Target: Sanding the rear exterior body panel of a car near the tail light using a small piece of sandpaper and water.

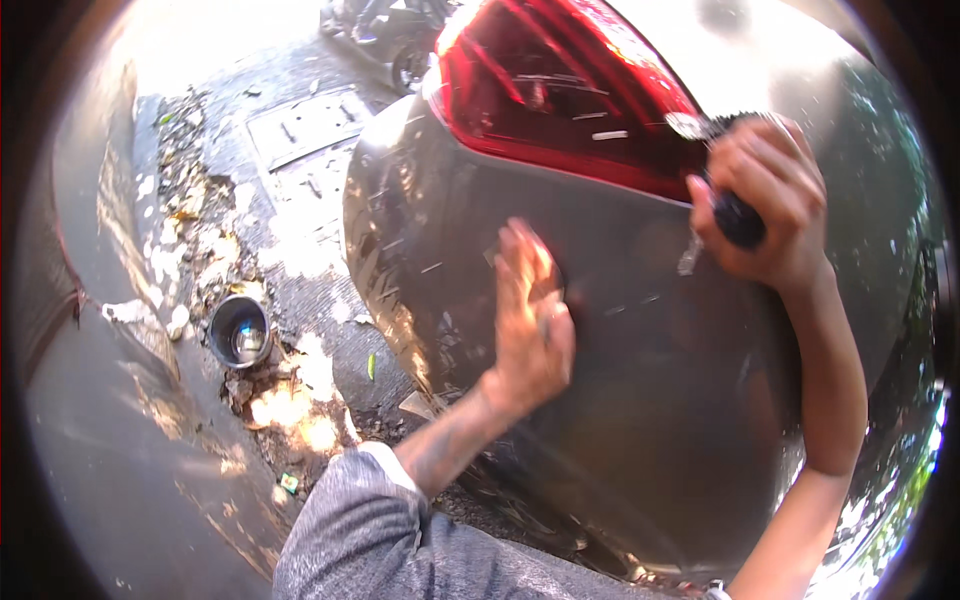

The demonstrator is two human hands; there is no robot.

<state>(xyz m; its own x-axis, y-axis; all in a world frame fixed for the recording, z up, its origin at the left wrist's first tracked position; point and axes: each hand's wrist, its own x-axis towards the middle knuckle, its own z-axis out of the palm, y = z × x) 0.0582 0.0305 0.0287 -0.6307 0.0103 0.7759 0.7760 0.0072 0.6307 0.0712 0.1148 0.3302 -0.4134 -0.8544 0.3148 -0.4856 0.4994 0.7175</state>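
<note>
My left hand (pixel 530 315) lies with its fingers stretched out against the grey-brown rear body panel (pixel 640 380) of a car, below the tail light. It holds nothing. Higher up and to the right, my right hand (pixel 765 195) is closed round a black, rounded thing that looks like a brush (pixel 740 220), at the right corner of the red tail light (pixel 560 110). Its upper edge looks bristly; most of it is hidden by my fingers. Whitish wet streaks show on the light and the panel.
A dark bucket or pot (pixel 240 332) stands on the ground at left, among dry leaves and debris along a wall (pixel 110 420). A square cover (pixel 305 130) is set in the pavement. Part of a motorbike (pixel 390 40) shows at the top.
</note>
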